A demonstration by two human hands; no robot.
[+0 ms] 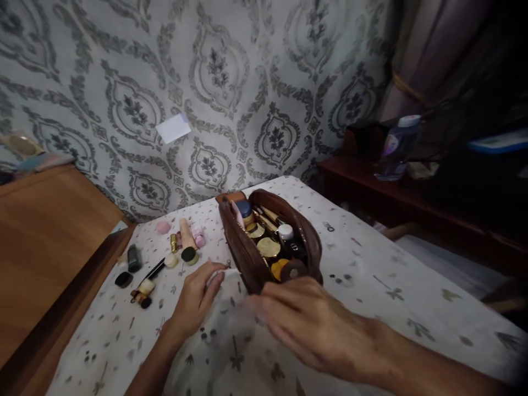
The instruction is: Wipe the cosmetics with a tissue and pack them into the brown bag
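Note:
A brown zippered pouch [243, 256] lies open on the patterned white sheet, holding brushes, round compacts, a blue-lidded jar [244, 209] and a white-capped bottle [285, 231]. Left of the pouch's near end, my left hand [198, 294] has its thumb and index finger pinched together. My right hand [307, 319] has curled fingers beside the pouch's near end and is slightly blurred. Something thin and see-through seems to lie between both hands, but I cannot make it out clearly.
Several cosmetics lie left of the pouch, among them a beige tube [187, 235], a green-lidded jar [190, 255] and a black pen-like item [155, 270]. A wooden panel [61, 236] borders the left. At right, a clear bottle [396, 148] stands on a dark red shelf [355, 179].

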